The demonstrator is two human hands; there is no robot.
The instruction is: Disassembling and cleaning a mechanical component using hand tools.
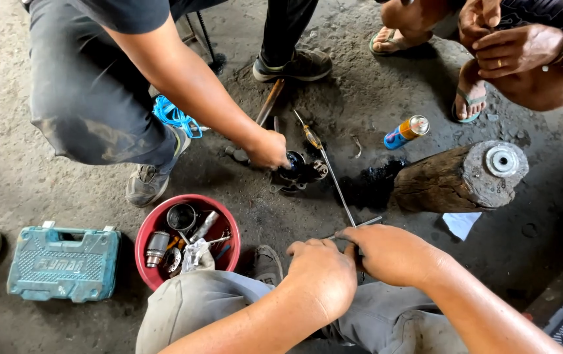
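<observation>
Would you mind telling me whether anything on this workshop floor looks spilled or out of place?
Yes: a dark, wet-looking puddle stains the concrete floor between the greasy metal part a co-worker's hand grips and the wooden log. It looks like spilled oil. A spray can also lies on its side nearby.

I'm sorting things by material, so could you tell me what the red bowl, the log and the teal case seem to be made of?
Red bowl: probably plastic, smooth with an even colour.
Log: wood, rough, cracked grain, grimy.
Teal case: likely moulded plastic, with a textured lid.
</observation>
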